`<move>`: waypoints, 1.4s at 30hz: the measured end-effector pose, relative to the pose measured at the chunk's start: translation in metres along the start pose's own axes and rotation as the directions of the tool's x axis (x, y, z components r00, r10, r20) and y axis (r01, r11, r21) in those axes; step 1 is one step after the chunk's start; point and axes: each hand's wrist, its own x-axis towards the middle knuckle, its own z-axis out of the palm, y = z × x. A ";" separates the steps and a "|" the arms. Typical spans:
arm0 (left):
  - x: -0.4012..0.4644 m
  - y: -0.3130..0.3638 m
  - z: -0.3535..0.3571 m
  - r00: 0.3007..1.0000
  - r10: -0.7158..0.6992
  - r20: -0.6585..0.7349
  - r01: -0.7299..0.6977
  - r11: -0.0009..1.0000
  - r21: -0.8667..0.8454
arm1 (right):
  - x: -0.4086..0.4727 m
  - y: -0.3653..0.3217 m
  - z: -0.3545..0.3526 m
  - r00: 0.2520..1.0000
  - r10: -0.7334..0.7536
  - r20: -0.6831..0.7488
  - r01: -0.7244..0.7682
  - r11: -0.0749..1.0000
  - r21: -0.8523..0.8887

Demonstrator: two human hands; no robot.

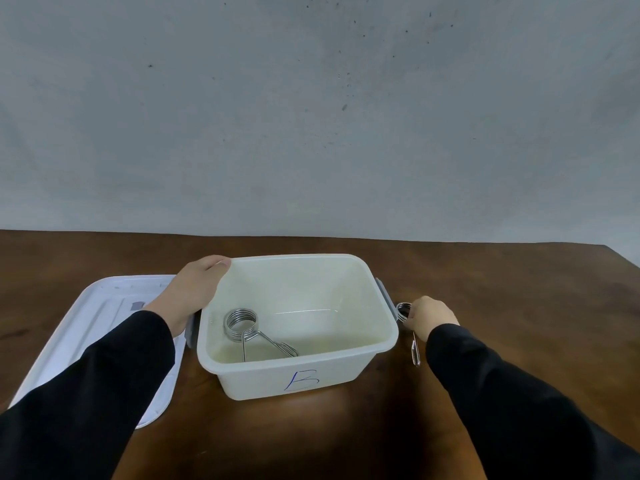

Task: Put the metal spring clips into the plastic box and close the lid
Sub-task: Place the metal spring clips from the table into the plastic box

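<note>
A translucent white plastic box with a blue "B" on its front stands open in the middle of the wooden table. One metal spring clip lies inside it at the left, coil up, handles toward the front. My left hand rests flat against the box's left rim and wall. A second spring clip lies on the table just right of the box; my right hand is closed around its coil, one handle sticking out toward me. The white lid lies flat to the left, partly under my left arm.
The dark wooden table ends at a grey wall behind. Grey latches sit on both short sides of the box. The table's right edge shows at the far right.
</note>
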 end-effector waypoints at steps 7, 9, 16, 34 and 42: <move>-0.001 -0.001 -0.002 1.000 -0.011 0.013 0.011 1.000 -0.017 | 0.004 0.003 -0.004 1.000 0.002 0.001 -0.002 0.997 0.074; 0.000 -0.001 -0.002 1.000 -0.007 0.016 0.007 1.000 -0.025 | 0.005 0.002 -0.005 1.000 -0.007 0.010 0.006 0.997 0.073; 0.001 0.000 0.000 1.000 -0.004 0.003 0.004 1.000 -0.019 | 0.008 0.001 -0.004 0.997 -0.022 0.071 0.016 0.996 0.085; 0.005 -0.005 0.000 1.000 0.004 0.006 -0.004 0.999 -0.042 | 0.026 0.045 -0.002 0.992 0.126 0.021 -0.125 0.991 -0.036; 0.007 -0.007 0.000 1.000 0.003 0.008 -0.003 0.999 -0.038 | 0.028 0.048 -0.004 0.993 0.107 -0.053 -0.109 0.994 -0.028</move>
